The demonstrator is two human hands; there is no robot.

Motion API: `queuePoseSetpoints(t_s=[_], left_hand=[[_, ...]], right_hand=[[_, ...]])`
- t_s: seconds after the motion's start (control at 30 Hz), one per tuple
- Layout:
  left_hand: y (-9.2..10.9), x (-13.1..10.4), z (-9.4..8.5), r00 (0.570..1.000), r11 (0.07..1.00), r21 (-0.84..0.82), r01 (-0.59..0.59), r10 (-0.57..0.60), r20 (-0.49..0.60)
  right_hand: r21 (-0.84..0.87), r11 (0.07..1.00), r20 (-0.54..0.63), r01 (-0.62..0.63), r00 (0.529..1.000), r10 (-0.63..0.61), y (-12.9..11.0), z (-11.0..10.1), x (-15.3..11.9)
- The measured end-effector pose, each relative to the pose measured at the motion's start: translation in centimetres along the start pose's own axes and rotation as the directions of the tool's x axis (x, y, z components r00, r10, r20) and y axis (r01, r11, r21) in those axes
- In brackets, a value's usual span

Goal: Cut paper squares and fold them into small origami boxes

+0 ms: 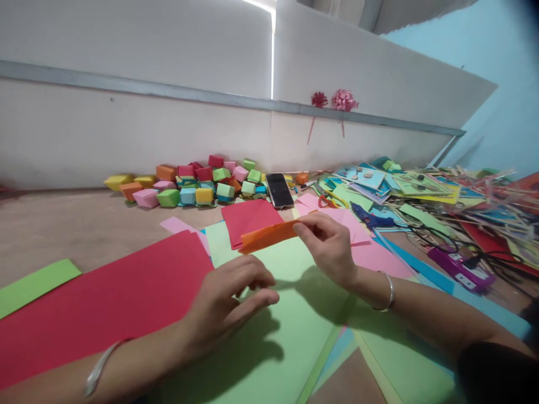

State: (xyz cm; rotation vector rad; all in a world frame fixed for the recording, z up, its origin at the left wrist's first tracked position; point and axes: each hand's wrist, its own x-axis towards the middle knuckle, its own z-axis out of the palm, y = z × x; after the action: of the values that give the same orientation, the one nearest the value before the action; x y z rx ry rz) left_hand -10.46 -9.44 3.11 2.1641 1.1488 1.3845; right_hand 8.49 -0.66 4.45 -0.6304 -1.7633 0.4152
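Observation:
My right hand pinches one end of a folded orange paper strip, which stretches out to the left above the green sheets. Below that strip, my left hand hovers over the light green paper with its fingers curved and apart, holding nothing. Behind the strip lies a red paper square. A large red sheet spreads out to the left, partly covered by my left hand and forearm. Each wrist wears a silver bangle.
Several small coloured paper boxes are heaped along the wall, beside a phone. On the right are a blue glue gun, a purple power strip, cables and piled cards. A green strip lies far left.

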Motion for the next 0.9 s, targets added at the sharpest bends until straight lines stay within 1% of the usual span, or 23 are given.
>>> queuePoseSetpoints(t_s=[0.03,0.07,0.1,0.13,0.17,0.2,0.23,0.27,0.33,0.37,0.4,0.43,0.47,0.5,0.53,0.57,0.6,0.63,0.67,0.7,0.77,0.9], left_hand=[[0.0,0.1,0.2,0.981,0.968,-0.183,0.173,-0.153,0.118],[-0.1,0.2,0.5,0.936,0.874,-0.347,0.341,-0.282,0.210],[-0.2,0.3,0.7,0.882,0.739,-0.482,0.470,-0.385,0.271],[-0.2,0.4,0.9,0.835,0.600,-0.587,0.543,-0.458,0.305],[-0.3,0.5,1.1,0.800,0.484,-0.660,0.575,-0.503,0.328],[-0.4,0.6,1.3,0.779,0.406,-0.704,0.582,-0.525,0.342],[-0.5,0.6,1.4,0.772,0.363,-0.730,0.580,-0.532,0.348],[-0.6,0.6,1.5,0.773,0.344,-0.745,0.572,-0.530,0.349],[-0.8,0.5,1.6,0.787,0.360,-0.751,0.553,-0.520,0.331],[-1.0,0.4,1.6,0.798,0.399,-0.739,0.543,-0.520,0.305],[-1.2,0.3,1.5,0.810,0.464,-0.706,0.535,-0.519,0.273],[-1.5,0.3,1.4,0.827,0.552,-0.649,0.524,-0.513,0.231],[-1.8,0.2,1.3,0.850,0.654,-0.567,0.501,-0.495,0.181],[-2.1,0.2,1.2,0.878,0.754,-0.465,0.464,-0.460,0.131],[-2.4,0.2,1.1,0.907,0.837,-0.355,0.416,-0.413,0.089],[-2.6,0.2,1.0,0.932,0.898,-0.253,0.361,-0.358,0.058],[-2.8,0.2,1.0,0.952,0.937,-0.168,0.305,-0.303,0.037],[-3.0,0.3,0.9,0.968,0.962,-0.104,0.251,-0.250,0.026],[-3.1,0.3,0.9,0.979,0.978,-0.056,0.203,-0.202,0.025],[-3.1,0.2,0.9,0.987,0.987,-0.021,0.162,-0.161,0.027],[-3.1,0.1,0.9,0.993,0.994,0.038,0.105,-0.107,0.046],[-3.4,-0.3,0.7,0.994,0.987,0.157,0.021,-0.038,0.103]], right_hand=[[-0.073,0.985,0.010,0.159,0.987,-0.158,0.0,-0.1,-0.2],[-0.145,0.929,0.041,0.341,0.940,-0.339,-0.1,-0.1,-0.4],[-0.197,0.834,0.089,0.515,0.857,-0.508,-0.2,-0.1,-0.7],[-0.223,0.724,0.140,0.653,0.757,-0.639,-0.3,-0.1,-1.0],[-0.228,0.626,0.191,0.746,0.665,-0.722,-0.4,0.1,-1.3],[-0.221,0.555,0.241,0.802,0.596,-0.766,-0.5,0.2,-1.6],[-0.215,0.514,0.286,0.830,0.557,-0.780,-0.5,0.4,-1.8],[-0.214,0.499,0.324,0.840,0.543,-0.774,-0.4,0.6,-2.0],[-0.231,0.487,0.372,0.842,0.539,-0.756,-0.2,0.9,-2.3],[-0.232,0.482,0.388,0.845,0.535,-0.750,-0.1,1.0,-2.3],[-0.223,0.484,0.398,0.846,0.533,-0.747,0.0,1.0,-2.4],[-0.212,0.501,0.397,0.839,0.543,-0.740,0.0,1.0,-2.3],[-0.203,0.535,0.384,0.820,0.569,-0.727,0.0,0.9,-2.2],[-0.198,0.586,0.358,0.786,0.615,-0.703,-0.1,0.7,-2.1],[-0.198,0.651,0.319,0.732,0.677,-0.664,-0.3,0.5,-2.0],[-0.196,0.721,0.268,0.665,0.744,-0.613,-0.5,0.3,-1.8],[-0.186,0.782,0.221,0.594,0.801,-0.556,-0.7,0.1,-1.6],[-0.164,0.831,0.190,0.531,0.844,-0.502,-0.9,-0.1,-1.5],[-0.134,0.866,0.176,0.481,0.872,-0.457,-1.1,-0.2,-1.3],[-0.101,0.890,0.173,0.445,0.888,-0.425,-1.3,-0.3,-1.1],[-0.046,0.908,0.194,0.416,0.896,-0.400,-1.5,-0.4,-0.9],[-0.011,0.904,0.233,0.426,0.881,-0.412,-1.5,-0.4,-0.8]])
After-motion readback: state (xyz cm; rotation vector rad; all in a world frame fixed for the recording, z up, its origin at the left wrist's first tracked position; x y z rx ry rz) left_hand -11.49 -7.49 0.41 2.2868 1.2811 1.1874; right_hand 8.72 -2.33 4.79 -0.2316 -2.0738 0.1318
